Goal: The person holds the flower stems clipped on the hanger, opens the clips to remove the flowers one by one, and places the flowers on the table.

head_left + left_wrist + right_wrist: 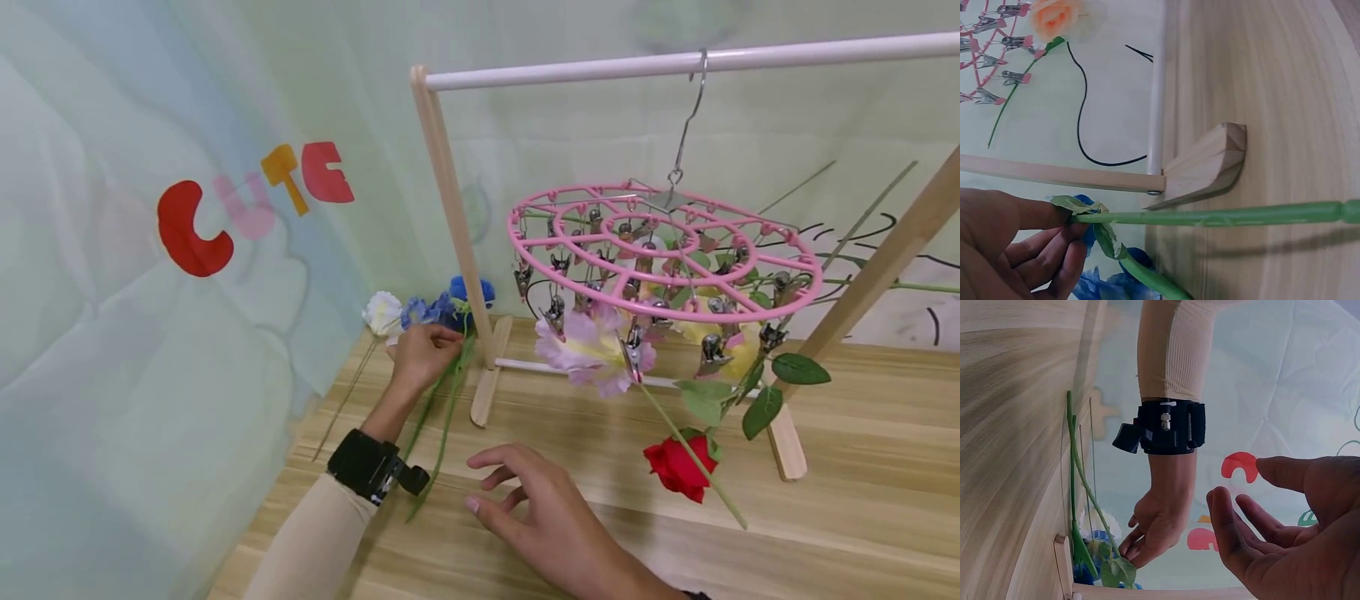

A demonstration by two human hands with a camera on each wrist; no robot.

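Hung so far: several flowers, a red rose [677,468] among them, clipped to the pink clip hanger [660,250].
Left to hang: blue flowers [450,308] and a white one lie on the table [862,500] by the rack post.
Left hand [422,354]: fingers pinch a blue flower's green stem [1222,216] near its head.
Right hand [547,508]: fingers loosely spread, holding nothing, just above the table.

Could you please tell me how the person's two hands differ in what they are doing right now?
The left hand pinches a green stem just below the blue flower; the right hand holds nothing. The left hand's fingers curl round the stem; the right hand's are loosely spread. The left hand reaches near the rack's wooden post; the right hand is nearer the person. Both are bare.
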